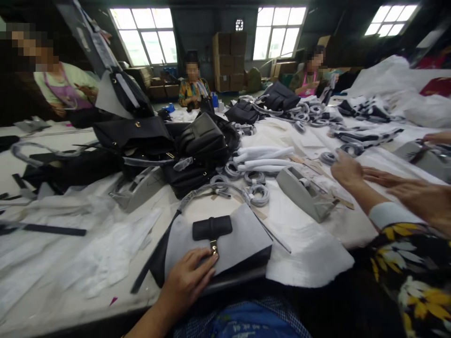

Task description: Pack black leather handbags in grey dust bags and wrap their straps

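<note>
In front of me on the table lies a black handbag (243,265) with a grey sheet (246,234) over its front. A black strap tab (211,227) with a gold clasp (213,247) sits on top of the sheet. My left hand (190,277) rests on the bag's front, fingers stretched out and lying flat, fingertips touching the clasp's lower end. The bag's plastic-wrapped handle (207,188) arches up behind it. My right hand is out of view.
Black handbags (137,136) are heaped behind. Grey tape dispensers (306,192) stand either side, near white rolls (262,159) and coiled wrapped straps (259,195). A co-worker's hands (347,171) and floral sleeve reach in from the right. Thin white sheets (105,244) lie left. More people sit across.
</note>
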`<state>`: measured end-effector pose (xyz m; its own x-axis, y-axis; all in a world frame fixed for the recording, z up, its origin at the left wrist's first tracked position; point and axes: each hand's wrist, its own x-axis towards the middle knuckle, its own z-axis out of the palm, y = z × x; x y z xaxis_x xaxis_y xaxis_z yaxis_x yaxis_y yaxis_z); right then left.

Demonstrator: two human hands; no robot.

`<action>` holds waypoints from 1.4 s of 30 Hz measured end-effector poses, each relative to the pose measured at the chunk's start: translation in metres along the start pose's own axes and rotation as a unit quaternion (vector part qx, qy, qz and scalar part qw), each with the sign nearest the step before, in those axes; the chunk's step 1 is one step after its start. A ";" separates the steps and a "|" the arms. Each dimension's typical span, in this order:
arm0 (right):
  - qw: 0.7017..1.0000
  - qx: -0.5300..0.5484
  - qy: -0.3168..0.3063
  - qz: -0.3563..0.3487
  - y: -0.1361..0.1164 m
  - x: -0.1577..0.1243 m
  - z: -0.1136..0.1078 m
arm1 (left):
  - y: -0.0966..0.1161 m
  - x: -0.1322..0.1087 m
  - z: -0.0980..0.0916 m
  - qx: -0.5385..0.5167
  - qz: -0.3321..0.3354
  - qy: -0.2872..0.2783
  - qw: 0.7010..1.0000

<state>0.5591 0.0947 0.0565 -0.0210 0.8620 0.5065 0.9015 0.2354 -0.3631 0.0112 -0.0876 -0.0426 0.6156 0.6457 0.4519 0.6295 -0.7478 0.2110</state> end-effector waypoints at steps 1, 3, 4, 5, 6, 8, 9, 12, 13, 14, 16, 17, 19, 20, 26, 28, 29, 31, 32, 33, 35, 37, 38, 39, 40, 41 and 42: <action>0.999 -0.003 0.054 -0.008 -0.018 -0.003 -0.008 | 0.000 0.000 0.000 -0.004 -0.003 0.002 1.000; 0.994 -0.024 0.111 -0.008 -0.071 -0.015 -0.017 | 0.000 0.000 0.000 -0.012 -0.004 0.002 1.000; 0.993 -0.016 0.109 -0.032 -0.103 -0.024 -0.016 | 0.000 0.000 0.000 -0.015 -0.005 0.002 1.000; 0.994 0.002 0.078 -0.072 -0.137 -0.035 -0.011 | -0.001 -0.001 0.001 -0.018 -0.006 -0.001 1.000; 0.991 0.026 0.035 -0.128 -0.170 -0.048 -0.003 | -0.001 -0.002 0.002 -0.022 -0.007 -0.005 1.000; 0.960 0.067 -0.093 -0.257 -0.226 -0.076 0.023 | -0.002 -0.005 0.005 -0.020 -0.010 -0.007 1.000; 0.934 0.058 -0.156 -0.315 -0.245 -0.090 0.038 | -0.001 -0.006 0.007 -0.015 -0.016 -0.005 1.000; 0.871 0.017 -0.298 -0.391 -0.268 -0.122 0.083 | 0.000 -0.012 0.010 -0.003 -0.035 0.002 0.999; 0.859 0.007 -0.326 -0.395 -0.267 -0.129 0.093 | 0.001 -0.013 0.011 -0.003 -0.041 0.001 0.999; 0.852 0.000 -0.344 -0.395 -0.264 -0.135 0.101 | 0.001 -0.014 0.010 -0.005 -0.044 0.000 0.999; 0.848 -0.009 -0.351 -0.396 -0.258 -0.141 0.109 | 0.002 -0.015 0.010 -0.008 -0.044 -0.001 0.999; 0.849 -0.012 -0.345 -0.400 -0.256 -0.143 0.110 | 0.002 -0.015 0.009 -0.007 -0.044 0.001 0.999; 0.853 -0.017 -0.325 -0.408 -0.256 -0.146 0.109 | 0.002 -0.016 0.008 -0.005 -0.046 0.005 0.999; 0.854 -0.020 -0.317 -0.411 -0.257 -0.147 0.108 | 0.001 -0.016 0.008 -0.003 -0.048 0.007 0.999; 0.837 -0.025 -0.347 -0.422 -0.264 -0.146 0.107 | 0.005 -0.016 0.007 0.020 -0.058 0.013 0.998; 0.831 -0.017 -0.363 -0.422 -0.264 -0.144 0.106 | 0.014 -0.015 0.001 0.028 -0.056 0.010 0.998; 0.830 -0.011 -0.366 -0.419 -0.263 -0.143 0.105 | 0.020 -0.014 -0.003 0.034 -0.056 0.010 0.998; 0.835 0.002 -0.365 -0.411 -0.262 -0.142 0.103 | 0.033 -0.011 -0.015 0.048 -0.057 0.022 0.997; 0.839 0.007 -0.362 -0.406 -0.262 -0.142 0.103 | 0.040 -0.009 -0.022 0.056 -0.058 0.039 0.996; 0.842 0.013 -0.359 -0.402 -0.262 -0.143 0.103 | 0.045 -0.005 -0.027 0.065 -0.057 0.061 0.994; 0.846 0.025 -0.355 -0.397 -0.262 -0.145 0.105 | 0.049 0.003 -0.035 0.081 -0.030 0.094 0.992; 0.848 0.039 -0.352 -0.394 -0.262 -0.147 0.108 | 0.044 0.011 -0.033 0.102 0.011 0.086 0.991; 0.849 0.046 -0.352 -0.391 -0.261 -0.148 0.110 | 0.039 0.014 -0.029 0.115 0.031 0.069 0.990; 0.850 0.055 -0.354 -0.386 -0.261 -0.147 0.111 | 0.033 0.016 -0.023 0.128 0.045 0.049 0.990; 0.850 0.067 -0.358 -0.380 -0.260 -0.146 0.111 | 0.027 0.017 -0.015 0.142 0.052 0.032 0.988; 0.848 0.086 -0.366 -0.375 -0.258 -0.142 0.110 | 0.021 0.016 -0.007 0.153 0.055 0.022 0.986; 0.841 0.114 -0.377 -0.371 -0.256 -0.137 0.107 | 0.016 0.014 0.001 0.167 0.055 0.016 0.984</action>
<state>0.2848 -0.0352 -0.0036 -0.8868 0.4591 0.0520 0.4145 0.8402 -0.3498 0.0305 -0.0908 -0.0337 0.6769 0.5537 0.4850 0.6834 -0.7175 -0.1347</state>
